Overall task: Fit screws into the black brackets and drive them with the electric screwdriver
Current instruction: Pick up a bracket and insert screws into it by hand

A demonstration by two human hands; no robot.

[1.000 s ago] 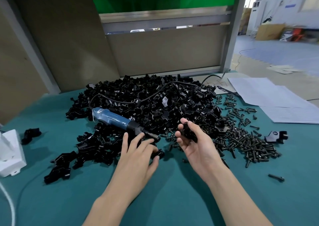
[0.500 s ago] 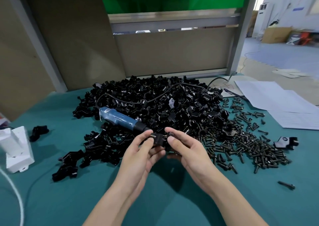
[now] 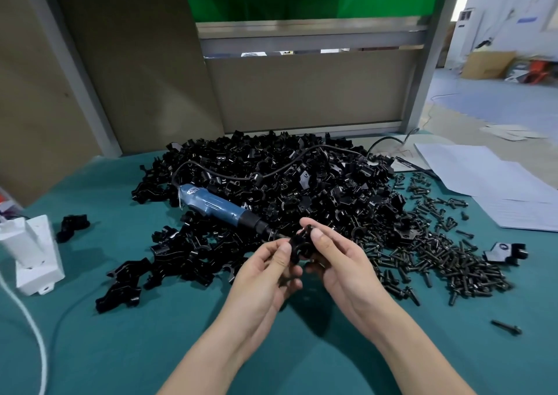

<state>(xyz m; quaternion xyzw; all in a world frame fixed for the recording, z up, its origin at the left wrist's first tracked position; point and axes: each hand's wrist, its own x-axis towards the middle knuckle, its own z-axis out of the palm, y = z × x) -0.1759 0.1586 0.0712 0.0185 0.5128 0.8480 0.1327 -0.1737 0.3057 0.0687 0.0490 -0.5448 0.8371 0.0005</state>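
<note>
A black bracket (image 3: 300, 243) is held above the green table (image 3: 90, 349) between both hands. My left hand (image 3: 265, 274) pinches its left side with thumb and fingers. My right hand (image 3: 338, 261) pinches its right side, thumb on top. Behind them a large heap of black brackets (image 3: 271, 177) covers the middle of the table. The blue electric screwdriver (image 3: 211, 204) lies on the heap, tip pointing at my hands, its black cable looping back over the pile. A spread of black screws (image 3: 437, 258) lies to the right.
A white plastic box (image 3: 33, 252) with a white cord stands at the left edge. White paper sheets (image 3: 489, 183) lie at the back right. A lone bracket (image 3: 504, 252) and a single screw (image 3: 507, 327) lie at the right. A brown partition wall rises behind the table.
My left hand came off the table and my right hand brought its bracket in; both hands now hold the bracket together, slightly higher than half a second ago.
</note>
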